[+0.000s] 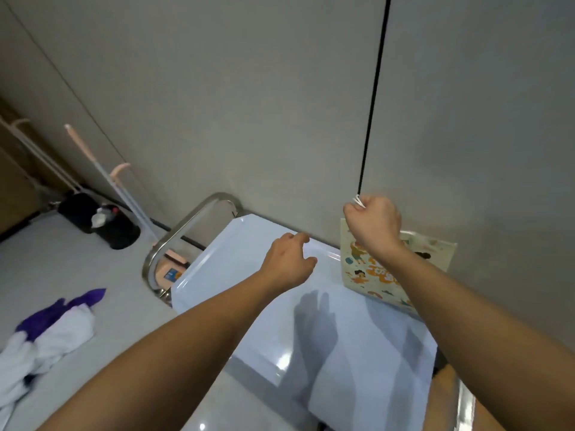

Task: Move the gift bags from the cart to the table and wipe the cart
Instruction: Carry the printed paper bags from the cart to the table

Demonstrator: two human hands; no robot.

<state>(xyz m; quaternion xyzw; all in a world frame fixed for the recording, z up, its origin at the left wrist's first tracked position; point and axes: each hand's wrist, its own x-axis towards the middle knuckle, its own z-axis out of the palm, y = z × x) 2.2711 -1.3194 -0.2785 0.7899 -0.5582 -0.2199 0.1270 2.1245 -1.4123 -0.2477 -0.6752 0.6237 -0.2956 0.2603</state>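
Observation:
A cream gift bag [376, 275] printed with colourful cartoon figures hangs over the right far part of the cart's pale blue top tray [249, 275]. My right hand [373, 223] grips its white cord handles above the bag, close to the wall. Over the middle of the tray hovers my left hand [287, 261], fingers loosely curled and holding nothing. The cart's steel handle [183, 231] curves round the tray's far left end.
A grey wall stands right behind the cart. On the floor at the left lie a white and purple cloth [49, 334], a black bin [102, 220] and long-handled cleaning tools [102, 172]. A pink object [172, 269] sits below the cart's handle.

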